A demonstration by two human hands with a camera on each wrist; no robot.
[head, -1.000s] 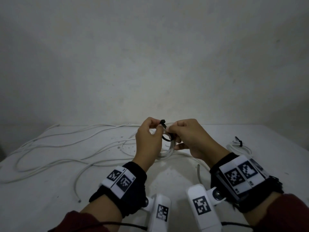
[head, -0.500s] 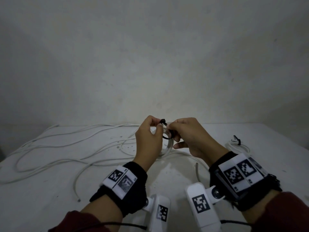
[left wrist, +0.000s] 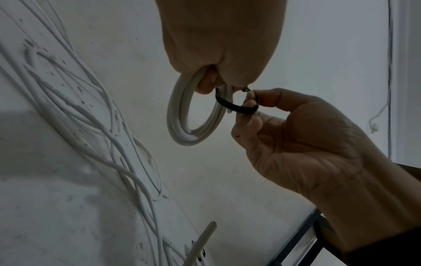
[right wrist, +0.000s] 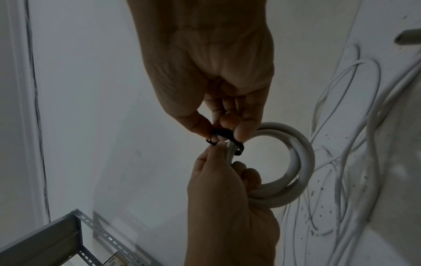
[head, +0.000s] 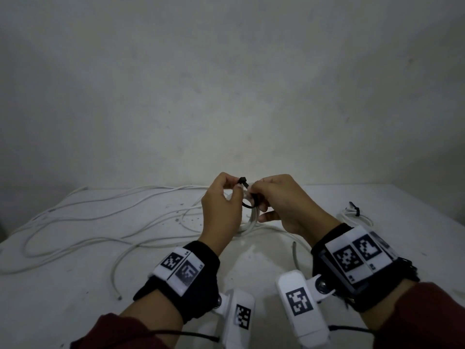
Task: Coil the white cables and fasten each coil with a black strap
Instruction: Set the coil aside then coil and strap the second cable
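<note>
Small round coil of white cable (left wrist: pixel 193 115) gripped in left hand (head: pixel 221 210); thin black strap loop (left wrist: pixel 237 107) crosswise around its upper strands, pinched by right-hand fingers (left wrist: pixel 251 105), nearer the loop.

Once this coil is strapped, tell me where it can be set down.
Bare tabletop lies right of the right hand, nearer than the finished coil. Another bare patch sits near left, this side of the loose cables. Those cables crowd the table's left and middle.
</note>
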